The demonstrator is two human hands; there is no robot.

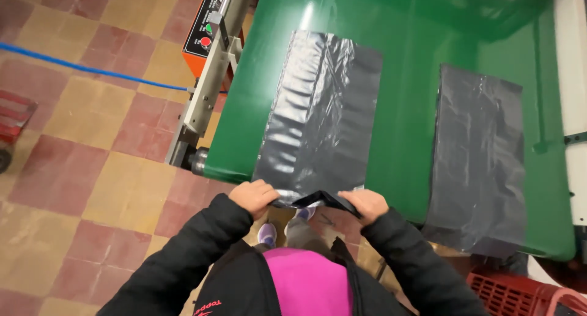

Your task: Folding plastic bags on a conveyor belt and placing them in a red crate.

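Both hands grasp the near edge of a dark plastic bag (321, 114) at the near end of the green belt (403, 108). Left hand (254, 197) pinches the bag's left corner, right hand (365, 204) pinches the right corner, and the edge folds between them. Beyond the hands the bag lies flat along the belt. To its right, apart from it, lies a second dark bag (480, 157). At the belt's far left side sits an orange control box (205, 35).
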